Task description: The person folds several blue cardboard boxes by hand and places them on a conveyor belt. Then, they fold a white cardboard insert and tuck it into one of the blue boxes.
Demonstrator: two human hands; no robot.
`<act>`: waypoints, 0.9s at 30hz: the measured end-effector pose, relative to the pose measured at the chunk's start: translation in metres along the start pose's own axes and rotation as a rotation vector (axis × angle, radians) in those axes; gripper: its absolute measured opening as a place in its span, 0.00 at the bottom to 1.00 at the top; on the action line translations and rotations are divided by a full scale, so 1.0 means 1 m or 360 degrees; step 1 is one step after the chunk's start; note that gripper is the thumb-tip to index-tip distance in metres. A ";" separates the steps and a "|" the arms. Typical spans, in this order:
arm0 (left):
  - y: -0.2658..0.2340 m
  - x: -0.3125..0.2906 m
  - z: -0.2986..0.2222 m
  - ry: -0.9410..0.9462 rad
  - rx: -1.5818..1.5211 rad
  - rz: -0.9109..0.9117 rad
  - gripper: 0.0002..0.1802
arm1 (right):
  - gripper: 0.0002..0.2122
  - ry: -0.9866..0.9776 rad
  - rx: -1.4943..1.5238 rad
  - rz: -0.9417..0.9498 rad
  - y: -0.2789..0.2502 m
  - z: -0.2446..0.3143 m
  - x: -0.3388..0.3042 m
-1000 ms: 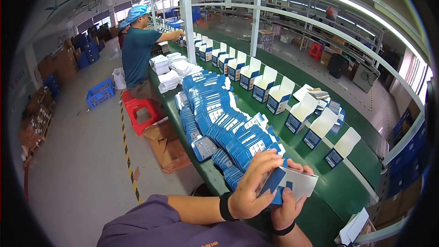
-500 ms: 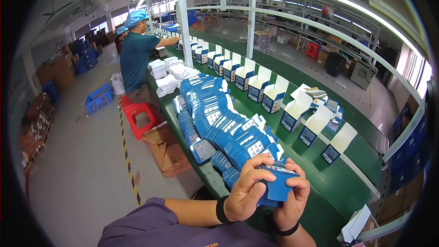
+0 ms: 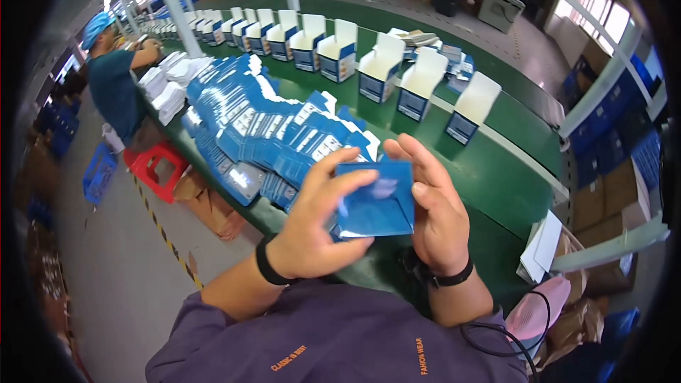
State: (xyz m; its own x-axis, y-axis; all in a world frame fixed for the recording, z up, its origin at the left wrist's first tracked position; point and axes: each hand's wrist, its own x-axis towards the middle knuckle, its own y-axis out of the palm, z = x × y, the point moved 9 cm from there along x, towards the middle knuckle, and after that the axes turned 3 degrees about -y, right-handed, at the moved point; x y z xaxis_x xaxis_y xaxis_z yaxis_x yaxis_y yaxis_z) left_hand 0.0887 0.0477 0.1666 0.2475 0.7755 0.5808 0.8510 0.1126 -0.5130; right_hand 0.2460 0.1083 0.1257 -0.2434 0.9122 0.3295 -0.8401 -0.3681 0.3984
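A small blue cardboard box (image 3: 383, 206) is between my hands in front of my chest, with a closed, glossy panel facing up. My left hand (image 3: 316, 216) grips its left side, fingers lying over the top panel and slightly blurred. Cupped along the right edge is my right hand (image 3: 440, 220), its thumb at the box's side and its fingers reaching up past the far edge. Just beyond my left hand lies a long heap of flat blue cartons (image 3: 262, 128), overlapping in rows on the green table (image 3: 489, 195).
Open-topped boxes with raised white lids, such as this nearest one (image 3: 474, 106), stand in a line across the table. White stacks (image 3: 167, 85) lie far left, beside a person in a blue cap (image 3: 113, 78). A red stool (image 3: 159, 170) stands left; white sheets (image 3: 540, 245) are at right.
The view has swung, shifting the table and box row left and up. The held box has turned: its flap stuck out before, and now a flat panel faces up. My right fingers have straightened.
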 end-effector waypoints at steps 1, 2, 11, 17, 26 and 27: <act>-0.007 -0.007 0.030 -0.0325 -0.0332 -0.0133 0.37 | 0.27 0.0067 0.0113 0.0107 -0.004 -0.002 0.004; -0.010 -0.020 0.058 -0.0666 -0.0641 -0.0267 0.36 | 0.28 0.0136 0.0237 0.0231 -0.002 -0.004 0.006; 0.023 -0.041 0.090 -0.0922 -0.0767 -0.0104 0.40 | 0.16 -0.0374 -0.1740 -0.0256 -0.093 0.018 0.018; 0.027 -0.045 0.085 -0.0681 0.0073 0.0156 0.46 | 0.18 -0.0057 -0.2324 -0.0978 -0.277 0.055 0.044; 0.049 -0.049 0.091 -0.0463 0.0976 0.0442 0.56 | 0.20 0.0067 -0.2596 -0.1428 -0.339 0.020 0.053; 0.048 -0.053 0.094 -0.0517 0.1002 0.0434 0.56 | 0.20 0.0078 -0.2577 -0.1368 -0.312 0.020 0.053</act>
State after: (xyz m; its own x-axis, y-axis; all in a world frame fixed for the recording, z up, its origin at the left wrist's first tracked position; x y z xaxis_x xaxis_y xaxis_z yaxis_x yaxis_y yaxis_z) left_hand 0.0730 0.0707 0.0514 0.1793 0.9597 0.2162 0.3298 0.1484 -0.9323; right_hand 0.5046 0.2683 0.0359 0.4695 0.7475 0.4700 -0.3062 0.6371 -0.7073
